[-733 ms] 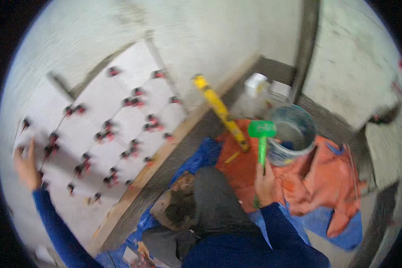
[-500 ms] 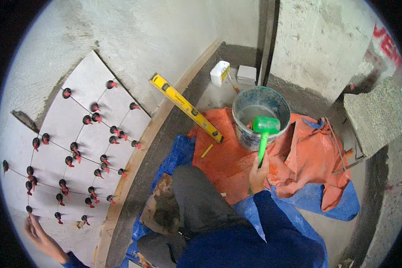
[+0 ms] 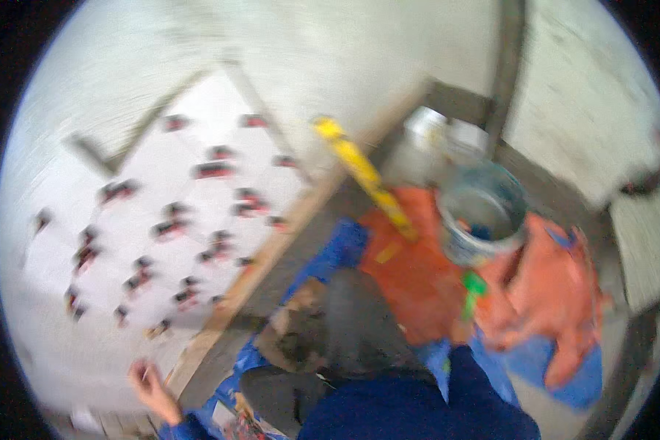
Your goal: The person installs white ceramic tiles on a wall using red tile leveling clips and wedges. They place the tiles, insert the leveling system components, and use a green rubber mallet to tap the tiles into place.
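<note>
My left hand (image 3: pixel 154 389) is below the wall of white tiles (image 3: pixel 207 98), near the wooden batten (image 3: pixel 237 280). Motion smears its fingers, so their shape and anything in them is unclear. Black and red levelling clips (image 3: pixel 174 224) dot the tile joints. My right hand (image 3: pixel 460 334) grips a green mallet (image 3: pixel 474 286) low over the orange cloth (image 3: pixel 411 293), just below the grey bucket (image 3: pixel 504 245).
A yellow spirit level (image 3: pixel 364 174) lies left of the bucket. Behind are a blurred white container (image 3: pixel 425 128) and pale wall (image 3: pixel 330 51). A blue tarpaulin (image 3: pixel 565 374) spreads under the cloth. A rough board (image 3: pixel 638 249) stands at the right.
My left hand has left the lower tile edge and moved toward the batten. The mallet is lower, out from in front of the bucket. The view has swung and blurred.
</note>
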`<control>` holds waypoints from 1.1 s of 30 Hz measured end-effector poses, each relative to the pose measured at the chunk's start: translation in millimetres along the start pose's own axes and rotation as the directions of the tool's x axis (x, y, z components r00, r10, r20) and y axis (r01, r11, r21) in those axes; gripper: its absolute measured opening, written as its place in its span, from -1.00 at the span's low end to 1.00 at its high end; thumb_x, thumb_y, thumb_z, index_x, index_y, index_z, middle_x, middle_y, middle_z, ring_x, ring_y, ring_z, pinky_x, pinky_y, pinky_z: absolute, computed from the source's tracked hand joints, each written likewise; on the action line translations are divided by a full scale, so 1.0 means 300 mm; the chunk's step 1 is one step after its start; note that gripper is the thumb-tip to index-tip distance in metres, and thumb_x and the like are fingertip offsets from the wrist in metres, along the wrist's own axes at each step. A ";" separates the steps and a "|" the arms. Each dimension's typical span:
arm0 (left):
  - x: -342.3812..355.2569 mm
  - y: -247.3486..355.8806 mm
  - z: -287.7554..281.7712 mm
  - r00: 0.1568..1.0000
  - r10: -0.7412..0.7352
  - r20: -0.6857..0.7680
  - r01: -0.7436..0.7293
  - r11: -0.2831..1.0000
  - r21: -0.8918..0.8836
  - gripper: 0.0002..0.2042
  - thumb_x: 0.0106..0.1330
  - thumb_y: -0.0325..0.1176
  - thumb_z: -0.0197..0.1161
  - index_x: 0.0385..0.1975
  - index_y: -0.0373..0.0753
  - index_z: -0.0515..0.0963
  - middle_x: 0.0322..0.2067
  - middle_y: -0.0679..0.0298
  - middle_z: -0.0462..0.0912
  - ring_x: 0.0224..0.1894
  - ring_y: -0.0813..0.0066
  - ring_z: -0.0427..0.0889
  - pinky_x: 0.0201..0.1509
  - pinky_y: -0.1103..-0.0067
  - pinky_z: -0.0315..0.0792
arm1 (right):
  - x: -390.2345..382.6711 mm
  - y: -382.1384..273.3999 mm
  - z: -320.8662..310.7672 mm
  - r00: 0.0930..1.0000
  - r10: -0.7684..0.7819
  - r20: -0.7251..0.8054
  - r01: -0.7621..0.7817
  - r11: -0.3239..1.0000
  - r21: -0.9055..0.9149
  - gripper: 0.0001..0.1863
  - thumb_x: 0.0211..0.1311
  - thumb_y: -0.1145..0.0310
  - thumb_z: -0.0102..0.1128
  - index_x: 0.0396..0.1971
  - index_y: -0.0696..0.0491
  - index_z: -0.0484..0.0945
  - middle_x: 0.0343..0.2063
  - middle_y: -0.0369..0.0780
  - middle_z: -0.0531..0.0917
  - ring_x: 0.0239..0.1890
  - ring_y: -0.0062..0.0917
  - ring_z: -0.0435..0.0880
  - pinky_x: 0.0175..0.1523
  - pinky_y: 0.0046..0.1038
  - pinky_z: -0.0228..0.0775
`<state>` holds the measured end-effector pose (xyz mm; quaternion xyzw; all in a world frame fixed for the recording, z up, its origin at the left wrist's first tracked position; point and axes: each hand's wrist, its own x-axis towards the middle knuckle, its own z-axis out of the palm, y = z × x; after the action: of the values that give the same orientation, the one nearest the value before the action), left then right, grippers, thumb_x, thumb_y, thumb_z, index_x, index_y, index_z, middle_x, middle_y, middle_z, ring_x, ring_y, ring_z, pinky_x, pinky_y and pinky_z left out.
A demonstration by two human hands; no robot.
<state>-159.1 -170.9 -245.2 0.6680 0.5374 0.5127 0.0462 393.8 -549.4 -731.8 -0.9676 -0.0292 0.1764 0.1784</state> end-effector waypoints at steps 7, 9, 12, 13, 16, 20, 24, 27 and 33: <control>0.023 0.291 0.093 0.956 0.275 -0.105 -0.278 0.960 -0.017 -0.89 0.33 -0.49 0.39 -0.27 -0.34 0.59 -0.17 0.14 0.59 -0.12 0.33 0.58 0.00 0.48 0.47 | 0.026 -0.325 -0.236 0.969 -0.224 -0.102 0.240 0.952 0.191 -0.46 0.39 0.14 0.23 0.16 0.27 0.55 -0.01 0.18 0.68 0.09 0.11 0.65 0.17 -0.02 0.50; 0.079 0.386 0.110 0.943 0.312 -0.119 -0.320 0.946 -0.054 -0.89 0.34 -0.47 0.38 -0.28 -0.34 0.59 -0.21 0.13 0.59 -0.16 0.33 0.58 -0.06 0.48 0.46 | -0.007 -0.570 -0.312 0.888 -0.442 -0.127 0.460 0.857 0.234 -0.50 0.42 0.14 0.23 0.11 0.27 0.58 -0.02 0.17 0.69 0.11 0.09 0.66 0.17 -0.02 0.49; 0.180 0.503 0.197 0.946 0.292 -0.141 -0.317 0.923 -0.217 -0.86 0.44 -0.37 0.33 -0.24 -0.33 0.62 -0.29 0.21 0.61 -0.24 0.41 0.59 -0.14 0.50 0.46 | -0.161 -1.059 -0.465 0.651 -0.703 -0.287 0.699 0.408 0.587 -0.68 0.43 0.27 0.27 -0.05 0.23 0.66 -0.13 0.05 0.72 -0.06 -0.05 0.71 0.07 -0.18 0.50; 0.220 0.537 0.242 0.994 0.107 0.008 -0.091 0.877 -0.471 -0.81 0.50 -0.30 0.28 -0.20 -0.33 0.64 -0.30 0.26 0.62 -0.25 0.46 0.58 -0.14 0.52 0.46 | -0.251 -1.227 -0.533 0.495 -0.775 -0.392 0.768 0.180 0.615 -0.70 0.43 0.26 0.30 -0.12 0.23 0.66 -0.21 0.02 0.72 -0.12 -0.10 0.72 0.03 -0.21 0.51; 0.343 0.628 0.408 0.919 -0.096 0.382 0.370 0.541 -0.755 -0.62 0.57 -0.06 0.19 -0.08 -0.31 0.65 -0.32 0.36 0.60 -0.29 0.55 0.57 -0.15 0.56 0.47 | -0.577 -1.625 -0.785 0.223 -0.817 -0.532 0.868 -0.082 0.490 -0.74 0.36 0.25 0.38 -0.21 0.16 0.69 -0.34 -0.05 0.70 -0.29 -0.14 0.73 -0.16 -0.24 0.53; 0.563 0.684 0.521 0.810 -0.325 0.488 0.584 0.374 -0.720 -0.58 0.55 0.06 0.16 -0.14 -0.24 0.64 -0.47 0.46 0.45 -0.47 0.58 0.42 -0.40 0.57 0.32 | -0.953 -1.954 -1.059 0.033 -0.798 -0.602 0.889 -0.251 0.382 -0.69 0.38 0.14 0.33 -0.29 0.12 0.65 -0.34 -0.04 0.72 -0.28 -0.09 0.74 -0.20 -0.14 0.53; 0.677 0.704 0.558 0.780 -0.387 0.492 0.619 0.365 -0.695 -0.62 0.54 0.04 0.15 -0.30 -0.18 0.60 -0.62 0.50 0.29 -0.66 0.58 0.22 -0.62 0.56 0.10 | -1.104 -2.153 -1.158 -0.075 -0.853 -0.516 0.934 -0.242 0.264 -0.63 0.39 0.05 0.26 -0.28 0.10 0.65 -0.30 -0.01 0.75 -0.23 0.01 0.73 -0.16 -0.02 0.53; 0.723 0.702 0.594 0.829 -0.385 0.405 0.553 0.456 -0.697 -0.67 0.50 -0.02 0.22 -0.41 -0.13 0.62 -0.67 0.46 0.37 -0.75 0.55 0.22 -0.69 0.51 0.04 | -1.126 -2.231 -1.157 -0.078 -0.858 -0.507 0.953 -0.213 0.214 -0.65 0.38 0.05 0.27 -0.30 0.09 0.64 -0.31 0.01 0.75 -0.23 0.05 0.74 -0.15 0.03 0.54; 0.857 0.627 0.643 0.950 -0.127 0.286 0.170 0.977 -0.131 -0.70 0.43 -0.16 0.21 -0.12 -0.25 0.73 -0.36 0.05 0.77 -0.34 0.21 0.75 -0.24 0.38 0.58 | -1.122 -2.282 -1.123 -0.062 -0.863 -0.502 0.951 -0.203 0.232 -0.72 0.31 0.15 0.33 -0.27 0.10 0.65 -0.35 0.02 0.76 -0.23 0.07 0.74 -0.14 0.06 0.53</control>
<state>82.1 41.6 -57.1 0.6850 0.5332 0.4496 0.2107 201.4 -62.6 -82.4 -0.5492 -0.6559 -0.0878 0.5104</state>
